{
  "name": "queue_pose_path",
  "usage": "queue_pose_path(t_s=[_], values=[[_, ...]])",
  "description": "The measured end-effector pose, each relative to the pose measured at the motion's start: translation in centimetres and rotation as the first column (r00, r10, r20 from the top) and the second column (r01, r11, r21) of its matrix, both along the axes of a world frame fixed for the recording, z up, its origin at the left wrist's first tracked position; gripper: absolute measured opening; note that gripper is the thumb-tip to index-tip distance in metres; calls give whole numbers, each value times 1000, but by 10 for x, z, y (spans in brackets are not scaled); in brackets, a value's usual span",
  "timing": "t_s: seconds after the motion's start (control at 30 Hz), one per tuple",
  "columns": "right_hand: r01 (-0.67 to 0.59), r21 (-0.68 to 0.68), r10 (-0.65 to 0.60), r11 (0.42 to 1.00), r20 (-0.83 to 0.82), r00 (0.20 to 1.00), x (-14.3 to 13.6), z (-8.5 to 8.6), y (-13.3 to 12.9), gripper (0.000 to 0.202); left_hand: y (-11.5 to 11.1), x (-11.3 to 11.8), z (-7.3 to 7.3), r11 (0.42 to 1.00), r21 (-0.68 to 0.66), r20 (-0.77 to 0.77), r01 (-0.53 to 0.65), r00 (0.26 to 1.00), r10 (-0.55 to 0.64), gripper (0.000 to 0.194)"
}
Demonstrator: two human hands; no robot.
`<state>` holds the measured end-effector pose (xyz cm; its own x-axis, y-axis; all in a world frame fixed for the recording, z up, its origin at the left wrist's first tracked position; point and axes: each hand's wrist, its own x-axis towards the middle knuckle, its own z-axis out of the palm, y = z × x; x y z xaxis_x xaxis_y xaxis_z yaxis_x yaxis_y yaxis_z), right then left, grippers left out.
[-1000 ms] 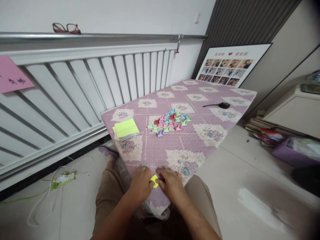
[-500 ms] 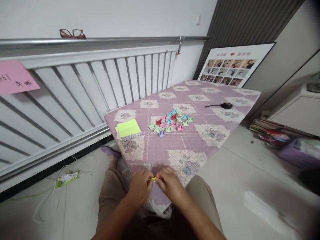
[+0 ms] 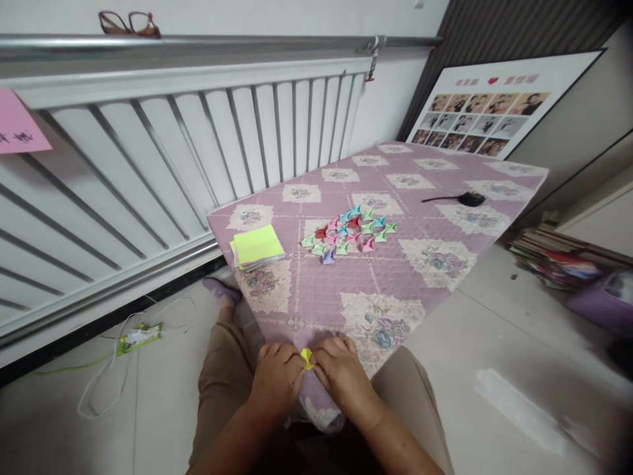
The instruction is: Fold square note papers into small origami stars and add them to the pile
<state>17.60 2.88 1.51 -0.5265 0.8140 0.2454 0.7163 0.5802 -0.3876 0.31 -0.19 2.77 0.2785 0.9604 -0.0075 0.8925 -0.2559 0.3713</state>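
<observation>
Between my two hands, at the near corner of the table, is a small folded piece of yellow paper (image 3: 306,358). My left hand (image 3: 278,375) pinches it from the left side. My right hand (image 3: 341,371) has its fingers closed on the right side of the same piece. Farther up the table sit several small folded paper pieces (image 3: 353,222) in green, pink, red, blue and purple, grouped close together. A stack of coloured paper sheets (image 3: 260,245), yellow on top, lies at the table's left edge.
A flowered pink cloth covers the table (image 3: 316,297). Along the left wall runs a white radiator (image 3: 173,152), with glasses (image 3: 129,24) above it. Toward the far right lies a black corded object (image 3: 471,198). A power strip (image 3: 140,337) with cables is on the floor.
The yellow paper has turned and shows a wider face between my fingers. Both hands stay at the table corner. The camera view has shifted slightly.
</observation>
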Motion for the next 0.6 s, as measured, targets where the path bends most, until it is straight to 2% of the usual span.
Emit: queue_pose_path(t_s=[0.23,0.4,0.6], values=[[49,-143,-59,988,-63,996,4,5,2,5,3,-1,-2,988,-88,157,-130,977,143,12],[67,-213,-76,975,-32,997,3,11,4,4,5,0,0,970,-156,143,-188,967,211,11],[112,-277,-106,954,38,994,0,17,8,6,10,1,10,958,-224,103,-180,973,206,16]])
